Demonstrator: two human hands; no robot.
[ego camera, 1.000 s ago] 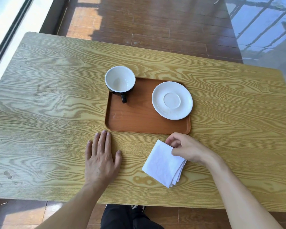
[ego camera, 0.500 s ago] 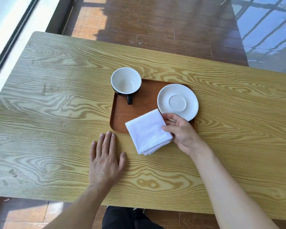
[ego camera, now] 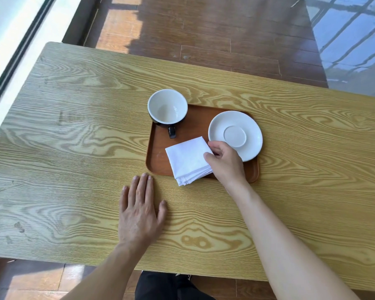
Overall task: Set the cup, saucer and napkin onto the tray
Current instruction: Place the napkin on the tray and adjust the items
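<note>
Our left hand (ego camera: 140,213) lies flat on the desk (ego camera: 74,148), fingers open, just below the tray (ego camera: 158,152). On the tray sit the cup (ego camera: 167,108), the napkin (ego camera: 187,160) and the saucer (ego camera: 235,135). Our right hand (ego camera: 224,162) pinches the napkin's edge. It looks soft, light and floppy.
</note>
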